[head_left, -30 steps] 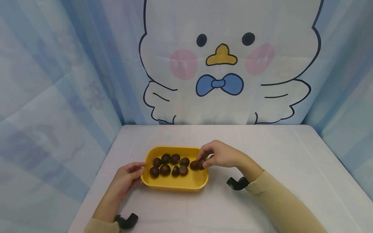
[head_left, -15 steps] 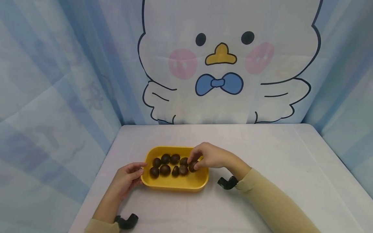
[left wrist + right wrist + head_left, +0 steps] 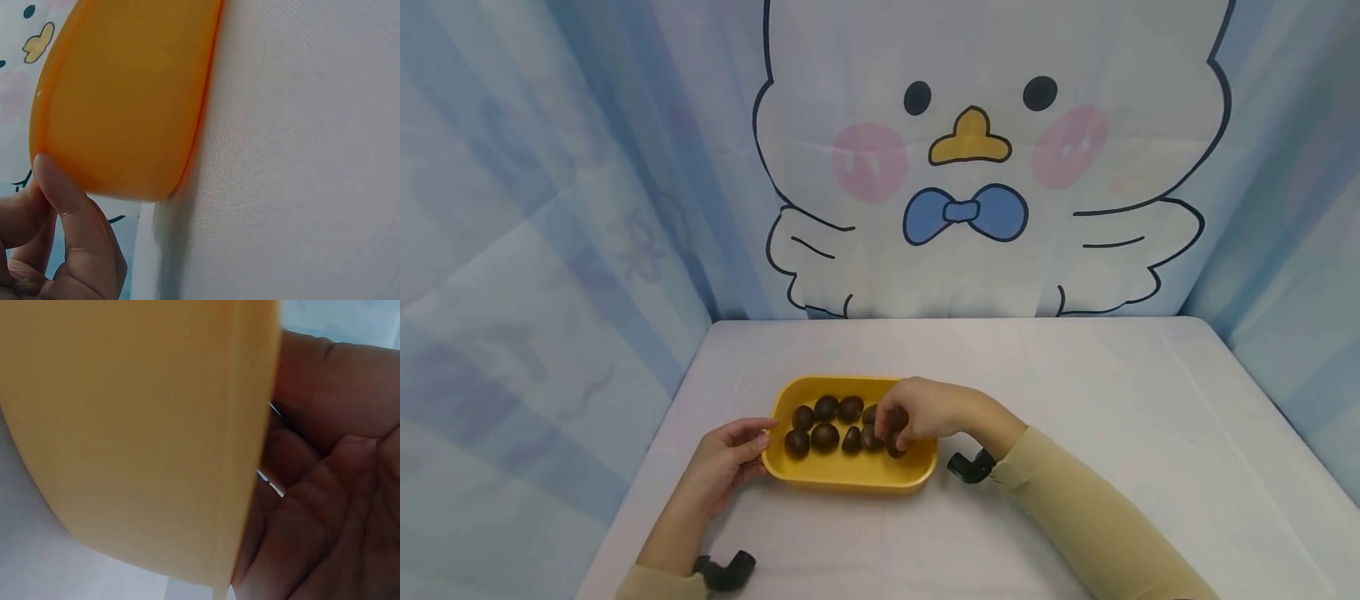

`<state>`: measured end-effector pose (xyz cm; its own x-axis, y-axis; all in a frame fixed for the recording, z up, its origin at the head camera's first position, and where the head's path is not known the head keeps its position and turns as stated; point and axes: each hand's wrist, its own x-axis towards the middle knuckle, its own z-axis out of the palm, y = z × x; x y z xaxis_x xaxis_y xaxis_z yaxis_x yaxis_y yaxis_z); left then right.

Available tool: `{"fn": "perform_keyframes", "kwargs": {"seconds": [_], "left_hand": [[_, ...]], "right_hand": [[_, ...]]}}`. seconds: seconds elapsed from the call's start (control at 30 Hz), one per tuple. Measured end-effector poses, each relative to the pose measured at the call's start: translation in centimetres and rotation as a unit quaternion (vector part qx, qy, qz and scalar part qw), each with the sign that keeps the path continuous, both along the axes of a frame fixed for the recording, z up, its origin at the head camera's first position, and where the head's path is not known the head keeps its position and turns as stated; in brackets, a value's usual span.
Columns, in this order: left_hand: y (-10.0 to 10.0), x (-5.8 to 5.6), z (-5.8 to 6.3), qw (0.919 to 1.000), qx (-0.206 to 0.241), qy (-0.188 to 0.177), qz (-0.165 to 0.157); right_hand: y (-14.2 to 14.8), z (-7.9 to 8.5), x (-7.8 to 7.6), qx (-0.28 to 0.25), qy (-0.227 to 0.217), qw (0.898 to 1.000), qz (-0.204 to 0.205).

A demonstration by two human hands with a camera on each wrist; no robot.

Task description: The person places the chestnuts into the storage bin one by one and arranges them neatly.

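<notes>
A yellow plastic tray [image 3: 850,477] lies on the white table with several glossy brown chestnuts [image 3: 824,438] in two rough rows. At the tray's left end my left hand [image 3: 724,467] pinches the rim between thumb and fingers; the left wrist view shows the thumb [image 3: 62,187] against the tray's outer wall [image 3: 125,106]. My right hand [image 3: 928,410] reaches over the right end, fingers curled down round a chestnut [image 3: 895,447] at the end of the rows. The fingers partly cover the chestnuts beside it. In the right wrist view the tray wall [image 3: 125,437] hides the fingertips.
A white cloth covers the table [image 3: 1060,375]. Behind it hangs a curtain [image 3: 985,275] printed with a cartoon bird, and blue-patterned curtains [image 3: 535,300] close in both sides. Black wrist mounts [image 3: 726,572] sit at both sleeves.
My right hand has moved left and slightly down over the tray, coming nearer the rows with the chestnut. The left hand and the tray have stayed where they were.
</notes>
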<state>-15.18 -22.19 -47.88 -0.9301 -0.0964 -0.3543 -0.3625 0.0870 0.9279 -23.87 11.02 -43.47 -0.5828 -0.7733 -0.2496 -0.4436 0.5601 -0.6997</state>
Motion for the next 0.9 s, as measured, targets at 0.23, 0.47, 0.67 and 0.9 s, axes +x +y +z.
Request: {"fn": "perform_keyframes", "kwargs": {"seconds": [0.23,0.47,0.67,0.9], "left_hand": [[0.0,0.0,-0.1,1.0000,-0.001,-0.001,-0.003],[0.0,0.0,-0.2,1.0000,0.000,0.001,-0.004],[-0.1,0.0,-0.3,1.0000,0.003,0.002,-0.005],[-0.1,0.0,-0.3,1.0000,0.003,-0.001,-0.004]], "right_hand": [[-0.3,-0.2,-0.1,0.025,0.016,1.000,0.005],[-0.5,-0.1,-0.4,0.043,0.031,0.999,-0.002],[-0.6,-0.6,-0.2,0.051,0.048,0.997,-0.016],[-0.7,-1.3,0.5,0.056,0.113,0.992,-0.015]]}}
